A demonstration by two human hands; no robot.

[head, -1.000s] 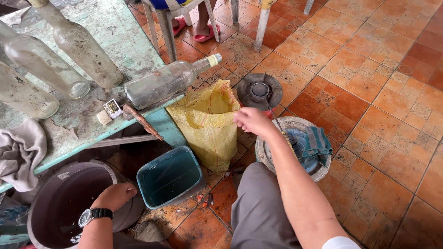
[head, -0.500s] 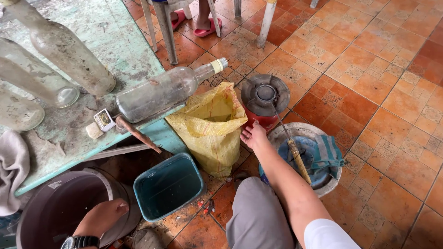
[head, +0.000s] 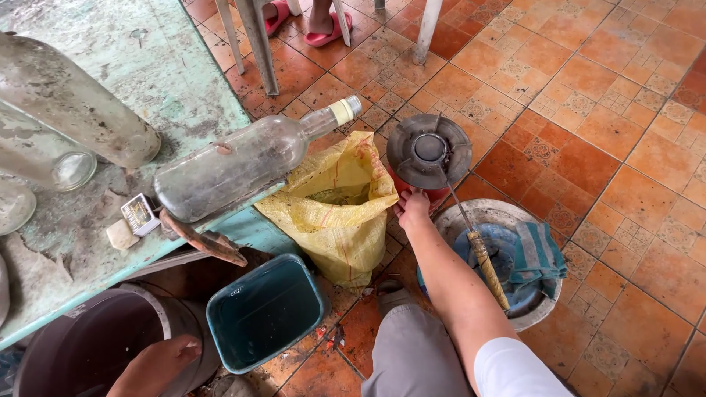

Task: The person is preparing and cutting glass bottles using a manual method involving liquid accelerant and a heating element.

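Right hand (head: 413, 209) gripping red stove (head: 429, 158); left hand (head: 158, 364) loosely curled over dark bucket (head: 88, 342)

Even, diffuse daylight; scene bright, no hard shadows. Soft shadow under the table edge (head: 243, 220), where the dark bucket (head: 81, 345) sits dim. Mild highlights on the glass bottle (head: 235, 165) and the yellow sack (head: 342, 198). Focus sharp across the tiled floor (head: 603, 125). Wide-angle stretching at frame corners. No motion blur evident.
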